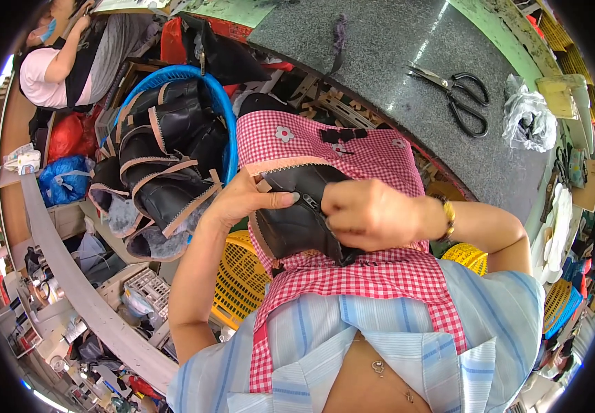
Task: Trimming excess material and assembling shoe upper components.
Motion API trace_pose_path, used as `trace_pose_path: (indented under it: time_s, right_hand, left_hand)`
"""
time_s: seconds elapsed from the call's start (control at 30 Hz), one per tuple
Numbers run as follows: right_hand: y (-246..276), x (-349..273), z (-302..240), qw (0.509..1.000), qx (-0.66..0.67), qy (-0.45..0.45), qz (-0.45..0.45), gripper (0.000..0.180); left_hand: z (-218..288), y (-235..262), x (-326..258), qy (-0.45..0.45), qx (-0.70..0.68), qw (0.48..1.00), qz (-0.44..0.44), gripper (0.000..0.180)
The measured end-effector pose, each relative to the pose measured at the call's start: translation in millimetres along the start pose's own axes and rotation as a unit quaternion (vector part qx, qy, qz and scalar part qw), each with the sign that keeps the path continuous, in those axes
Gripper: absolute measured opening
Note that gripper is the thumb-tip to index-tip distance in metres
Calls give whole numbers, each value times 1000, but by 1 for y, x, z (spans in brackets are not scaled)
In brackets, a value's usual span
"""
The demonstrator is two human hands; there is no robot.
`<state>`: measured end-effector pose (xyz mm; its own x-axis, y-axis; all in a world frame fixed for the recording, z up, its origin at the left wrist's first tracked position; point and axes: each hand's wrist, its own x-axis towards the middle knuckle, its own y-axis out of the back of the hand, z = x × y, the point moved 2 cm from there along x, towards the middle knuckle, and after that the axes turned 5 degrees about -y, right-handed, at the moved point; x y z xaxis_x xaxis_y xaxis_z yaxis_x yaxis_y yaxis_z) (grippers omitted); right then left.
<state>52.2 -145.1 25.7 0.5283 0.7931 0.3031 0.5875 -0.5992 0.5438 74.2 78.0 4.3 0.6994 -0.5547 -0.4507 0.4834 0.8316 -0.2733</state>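
On my lap, over a red-and-white checked apron (387,162), lies a black boot upper (287,230) with tan zigzag-cut tape along its edges. My left hand (246,199) grips its left side, thumb on top and pointing at a metal zipper pull (309,200). Curled fingers of my right hand (373,213) close on the upper's right side beside the zipper; the hand is slightly blurred and its fingertips are hidden. Left of my hands, more black boot uppers (149,182) with tan edges and grey fleece lining pile over a blue basket (227,113).
A grey stone-topped bench (373,55) stands ahead, bearing black-handled scissors (459,103) and a crumpled clear plastic bag (528,117). Yellow baskets (232,275) sit close by my left forearm. At the upper left a person in pink (53,76) sits beyond the pile.
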Motion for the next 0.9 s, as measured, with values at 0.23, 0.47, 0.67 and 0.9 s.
trace_pose_path:
  time_s: [0.23, 0.47, 0.67, 0.9]
  right_hand:
    - [30, 30, 17, 976, 96, -159, -116, 20]
    - [29, 42, 24, 964, 60, -130, -224, 25]
    - [32, 48, 17, 950, 5, -103, -295, 19]
    - [41, 15, -39, 924, -216, 228, -216, 16]
  left_hand:
    - [8, -8, 10, -47, 25, 996, -65, 56]
    - [-8, -1, 10, -33, 129, 991, -30, 58]
    - [11, -13, 9, -10, 154, 987, -38, 55]
    - [-4, -1, 20, -109, 124, 985, -45, 52]
